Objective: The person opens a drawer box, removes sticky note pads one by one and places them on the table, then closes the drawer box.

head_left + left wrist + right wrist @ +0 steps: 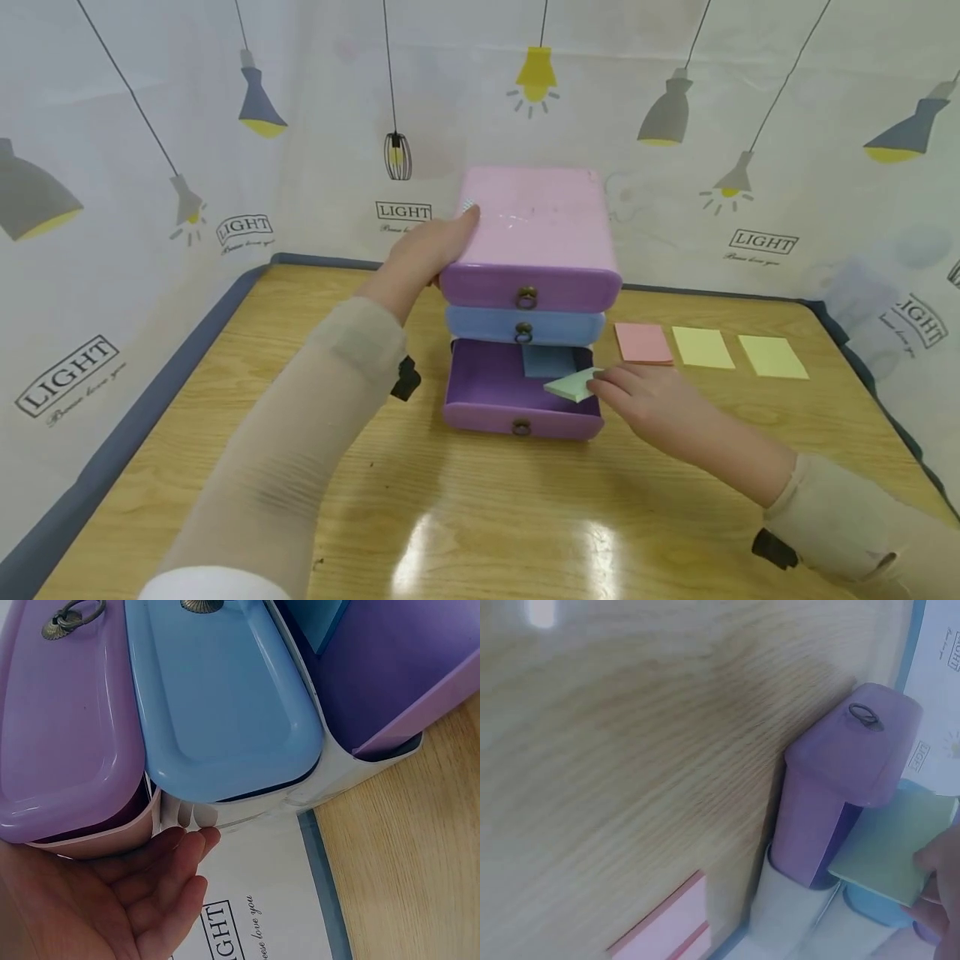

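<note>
A small three-drawer cabinet (536, 217) with a pink top stands on the table. Its bottom purple drawer (480, 379) is pulled out, while the blue drawer (517, 325) and the top purple drawer (487, 287) are in. Inside the open drawer lies a blue sticky note pad (549, 362). My left hand (431, 250) rests against the cabinet's upper left side, thumb on the top edge; the left wrist view shows its fingers extended along the side. With my right hand (652, 404) I pinch a light green sticky note pad (573, 385), tilted over the open drawer's right part.
To the right of the cabinet, a pink sticky note pad (643, 343) and two yellow pads, one nearer (703, 347) and one farther right (774, 357), lie in a row on the wooden table (405, 500). A lamp-printed cloth (315, 150) stands behind.
</note>
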A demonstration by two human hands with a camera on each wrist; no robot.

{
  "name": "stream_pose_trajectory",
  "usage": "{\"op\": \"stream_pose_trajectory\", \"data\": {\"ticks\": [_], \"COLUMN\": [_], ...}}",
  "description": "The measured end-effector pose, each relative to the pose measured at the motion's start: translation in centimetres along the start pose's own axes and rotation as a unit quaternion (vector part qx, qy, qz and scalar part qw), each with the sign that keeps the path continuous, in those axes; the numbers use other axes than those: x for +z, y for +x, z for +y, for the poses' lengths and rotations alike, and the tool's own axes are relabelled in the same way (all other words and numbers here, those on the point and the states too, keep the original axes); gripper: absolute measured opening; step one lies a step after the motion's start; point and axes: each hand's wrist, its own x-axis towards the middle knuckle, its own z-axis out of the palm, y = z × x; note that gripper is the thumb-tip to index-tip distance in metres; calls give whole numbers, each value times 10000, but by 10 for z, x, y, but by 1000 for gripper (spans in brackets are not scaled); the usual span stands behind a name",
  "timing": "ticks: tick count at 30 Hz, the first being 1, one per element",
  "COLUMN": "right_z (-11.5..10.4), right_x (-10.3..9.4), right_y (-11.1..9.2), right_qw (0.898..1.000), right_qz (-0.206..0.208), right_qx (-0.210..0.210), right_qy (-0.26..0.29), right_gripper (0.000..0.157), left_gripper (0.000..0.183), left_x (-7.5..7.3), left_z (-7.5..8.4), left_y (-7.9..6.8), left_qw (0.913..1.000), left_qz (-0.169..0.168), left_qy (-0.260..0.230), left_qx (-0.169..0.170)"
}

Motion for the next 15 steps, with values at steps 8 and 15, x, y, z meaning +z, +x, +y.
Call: {"op": "stream_pose_trajectory", "data": {"ticks": [8, 15], "right_z": [1, 3], "right_x": [-10, -23], "right_y": [-17, -39], "right_qw": [9988, 9980], "right_qz": [444, 340], "right_qx": [144, 456], "right_qy": [-173, -275], "right_gripper": [44, 45], "left_gripper": [95, 93], "left_x": [1, -2], "left_z": [0, 0], "left_y": [-3, -8], "left_qw": [10000, 9999], "left_qz": [53, -27], "left_qy": [-14, -140], "left_qx": [6, 23]}}
